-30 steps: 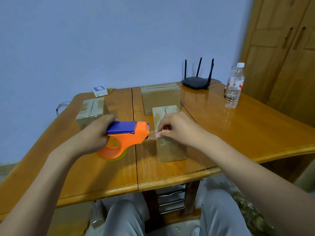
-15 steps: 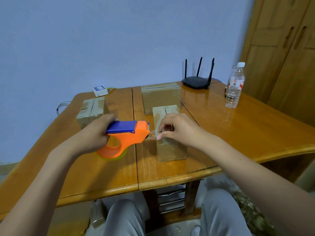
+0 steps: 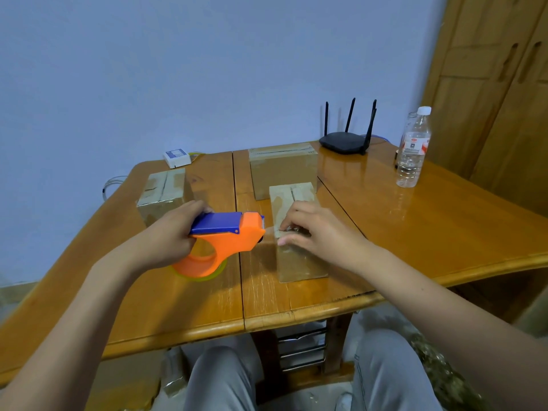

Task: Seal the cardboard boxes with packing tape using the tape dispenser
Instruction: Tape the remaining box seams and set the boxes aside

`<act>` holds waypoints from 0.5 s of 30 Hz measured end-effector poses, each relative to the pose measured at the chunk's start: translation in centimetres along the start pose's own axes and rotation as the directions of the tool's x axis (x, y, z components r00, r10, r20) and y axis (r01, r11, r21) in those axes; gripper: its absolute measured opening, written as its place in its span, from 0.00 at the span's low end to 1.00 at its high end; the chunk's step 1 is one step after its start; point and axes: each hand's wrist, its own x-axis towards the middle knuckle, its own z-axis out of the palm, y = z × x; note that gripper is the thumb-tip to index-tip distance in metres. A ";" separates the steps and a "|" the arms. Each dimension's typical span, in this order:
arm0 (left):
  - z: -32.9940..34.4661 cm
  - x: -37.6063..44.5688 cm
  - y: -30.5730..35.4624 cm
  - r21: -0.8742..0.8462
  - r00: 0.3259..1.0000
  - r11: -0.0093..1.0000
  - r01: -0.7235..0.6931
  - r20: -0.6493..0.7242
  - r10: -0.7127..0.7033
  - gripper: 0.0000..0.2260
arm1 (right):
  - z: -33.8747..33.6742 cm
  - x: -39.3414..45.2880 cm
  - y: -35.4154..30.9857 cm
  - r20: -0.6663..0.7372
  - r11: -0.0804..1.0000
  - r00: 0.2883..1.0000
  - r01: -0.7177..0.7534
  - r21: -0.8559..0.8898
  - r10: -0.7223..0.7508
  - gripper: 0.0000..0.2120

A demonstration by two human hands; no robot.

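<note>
My left hand (image 3: 172, 235) grips the orange and blue tape dispenser (image 3: 221, 241), held just left of a small cardboard box (image 3: 292, 229) near the table's front. A strip of clear tape runs from the dispenser's mouth to my right hand (image 3: 314, 232), which pinches the tape end over the near top edge of that box. My right hand hides part of the box top. A larger cardboard box (image 3: 283, 170) stands behind it, and a third box (image 3: 164, 192) sits at the left.
A black router (image 3: 345, 142) and a water bottle (image 3: 413, 149) stand at the back right of the wooden table (image 3: 430, 232). A small white device (image 3: 177, 157) lies at the back left. Wooden cabinet doors rise on the right. My knees show below the table edge.
My right hand has shifted slightly right along the small box's near edge, drawing the tape end with it. The dispenser and my left hand have stayed almost still.
</note>
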 end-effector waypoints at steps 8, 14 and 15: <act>0.1 0.0 -0.2 0.001 1.000 1.000 0.006 0.008 -0.006 0.22 | 0.0 -0.3 0.0 0.018 1.000 1.000 0.026 -0.011 -0.026 0.16; 0.1 0.0 0.0 -0.002 1.000 1.000 0.015 0.015 -0.015 0.22 | -0.1 -0.4 0.3 0.013 0.999 0.999 0.035 -0.001 -0.035 0.11; 0.1 -0.1 0.0 -0.004 1.000 1.000 0.015 0.015 -0.015 0.22 | -0.1 -0.3 0.2 0.014 0.999 0.999 0.036 -0.008 -0.036 0.12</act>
